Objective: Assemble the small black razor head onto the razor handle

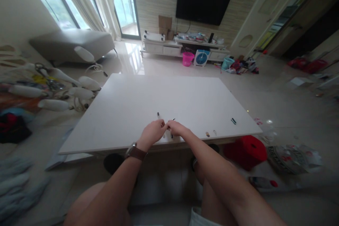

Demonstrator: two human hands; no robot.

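My left hand (154,132), with a brown-strapped watch (136,151) on its wrist, is at the near edge of the white table (172,93). My right hand (177,128) meets it there, fingertips to fingertips. Both sets of fingers are pinched closed, and whatever is between them is too small and hidden to name. A slim pen-like stick (158,115) with a dark end shows just beyond my left fingers; whether it is held or lies on the table, I cannot tell. A thin dark piece (172,136) shows under my right hand.
Right of my hands lie a small brown piece (207,134), a small loop (214,132) and a small dark green object (233,121). A red stool (249,152) stands by the near right corner. A lamp with several white shades (82,93) is beside the left edge.
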